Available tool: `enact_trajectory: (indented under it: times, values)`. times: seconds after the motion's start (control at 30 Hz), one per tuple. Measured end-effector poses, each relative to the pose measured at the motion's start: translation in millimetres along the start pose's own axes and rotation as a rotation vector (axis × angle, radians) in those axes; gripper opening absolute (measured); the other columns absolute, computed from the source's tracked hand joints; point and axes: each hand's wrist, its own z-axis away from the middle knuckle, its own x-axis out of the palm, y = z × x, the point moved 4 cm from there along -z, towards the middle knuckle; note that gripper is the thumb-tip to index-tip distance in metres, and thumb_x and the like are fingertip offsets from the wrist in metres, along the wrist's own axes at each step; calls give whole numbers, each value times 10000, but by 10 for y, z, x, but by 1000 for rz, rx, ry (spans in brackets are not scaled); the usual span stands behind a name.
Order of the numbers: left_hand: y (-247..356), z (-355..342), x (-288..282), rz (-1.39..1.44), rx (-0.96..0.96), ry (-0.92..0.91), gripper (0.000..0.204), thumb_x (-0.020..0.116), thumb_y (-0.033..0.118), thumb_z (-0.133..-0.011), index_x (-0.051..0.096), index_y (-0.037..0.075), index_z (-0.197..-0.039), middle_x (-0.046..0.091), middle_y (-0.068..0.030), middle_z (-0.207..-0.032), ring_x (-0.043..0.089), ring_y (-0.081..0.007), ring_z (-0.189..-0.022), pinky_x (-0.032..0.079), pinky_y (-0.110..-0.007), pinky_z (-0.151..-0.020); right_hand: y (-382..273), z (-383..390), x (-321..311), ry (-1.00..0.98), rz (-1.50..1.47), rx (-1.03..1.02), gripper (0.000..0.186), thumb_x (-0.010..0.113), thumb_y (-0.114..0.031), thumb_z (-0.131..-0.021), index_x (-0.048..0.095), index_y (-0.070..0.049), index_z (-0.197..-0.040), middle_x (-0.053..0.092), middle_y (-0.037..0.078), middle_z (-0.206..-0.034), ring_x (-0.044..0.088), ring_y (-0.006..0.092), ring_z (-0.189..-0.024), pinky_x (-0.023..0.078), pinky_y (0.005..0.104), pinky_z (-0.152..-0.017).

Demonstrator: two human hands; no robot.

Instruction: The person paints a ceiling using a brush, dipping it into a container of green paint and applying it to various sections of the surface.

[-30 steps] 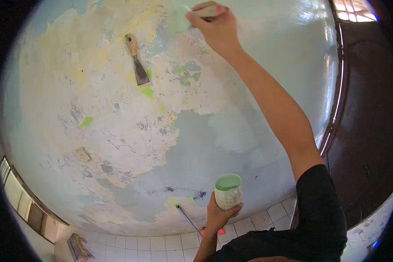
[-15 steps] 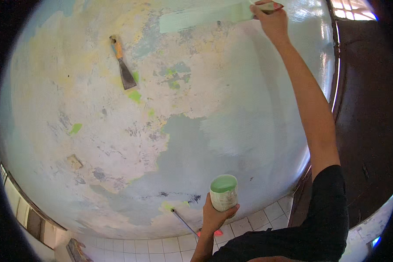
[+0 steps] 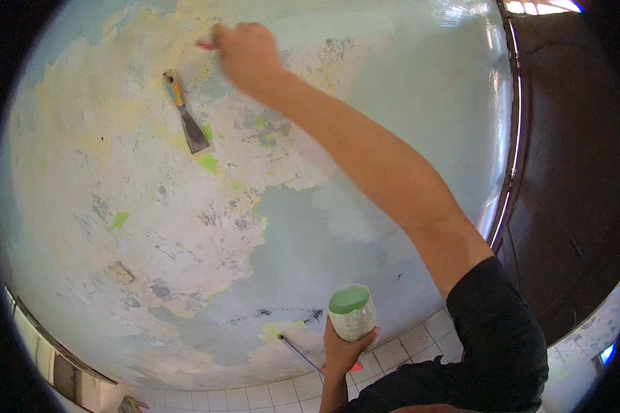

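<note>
My right hand (image 3: pixel 249 58) is up at the wall, upper left of centre, closed around a paintbrush (image 3: pixel 205 44). Only a reddish bit of the brush shows beside the fingers; its bristles are hidden, and the hand is smeared by motion. Low in front of me, my left hand (image 3: pixel 343 350) wraps round a whitish cup (image 3: pixel 355 325), slightly tilted, with pale green paint (image 3: pixel 349 299) inside. A scraper (image 3: pixel 187 113) with a wooden handle is on the wall just below my right hand, blade downward.
The patchy wall (image 3: pixel 289 241) has peeled areas, pale green coating and bright green spots. A small square plate (image 3: pixel 122 273) sits on it at lower left. A dark door (image 3: pixel 572 158) stands at right. A thin pole (image 3: pixel 302 354) leans near the tiled floor (image 3: pixel 258 397).
My right hand has swept left across the upper wall with the brush, from the upper right to near the scraper. My left hand still holds the cup, at nearly the same place.
</note>
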Motion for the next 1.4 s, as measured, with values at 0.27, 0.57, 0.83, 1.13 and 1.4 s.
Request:
enact_trajectory:
  times: [0.27, 0.57, 0.83, 1.13, 1.4]
  values:
    - [-70, 27, -94, -49, -16, 41, 824, 971, 245, -658, 534, 17, -1318, 687, -147, -1195, 682, -254, -1087, 551, -394, -925, 258, -218, -117, 128, -453, 203, 127, 733, -141, -806, 739, -55, -900, 741, 220, -892, 743, 344, -781, 590, 438, -734]
    - [-123, -144, 33, 39, -65, -50, 792, 973, 289, -661, 543, 27, -1273, 691, -148, -1175, 693, -252, -1051, 566, -387, -894, 2929, 372, -1198, 200, -497, 629, 310, 877, -245, -789, 759, -6, -948, 763, 81, -901, 737, 180, -766, 594, 329, -706]
    - [17, -92, 31, -69, -20, -74, 826, 975, 268, -669, 512, 9, -1302, 683, -145, -1153, 690, -241, -1026, 583, -378, -854, 3185, 377, -2141, 217, 456, 357, 235, 701, -318, -889, 758, -92, -925, 755, 125, -860, 733, 339, -812, 575, 453, -797]
    - [-135, 53, -86, 63, -13, -1, 785, 968, 223, -666, 535, 24, -1290, 685, -121, -1157, 684, -219, -1035, 569, -366, -846, 485, 255, -240, 160, 120, 33, 108, 681, -170, -887, 651, -67, -890, 654, 186, -720, 676, 386, -742, 524, 519, -689]
    - [31, 65, -106, 3, -10, 11, 804, 971, 220, -654, 535, 18, -1299, 683, -128, -1183, 683, -239, -1044, 564, -379, -869, 206, 271, -184, 78, -509, 239, 146, 754, -195, -836, 673, -75, -860, 705, 110, -716, 702, 268, -669, 563, 377, -662]
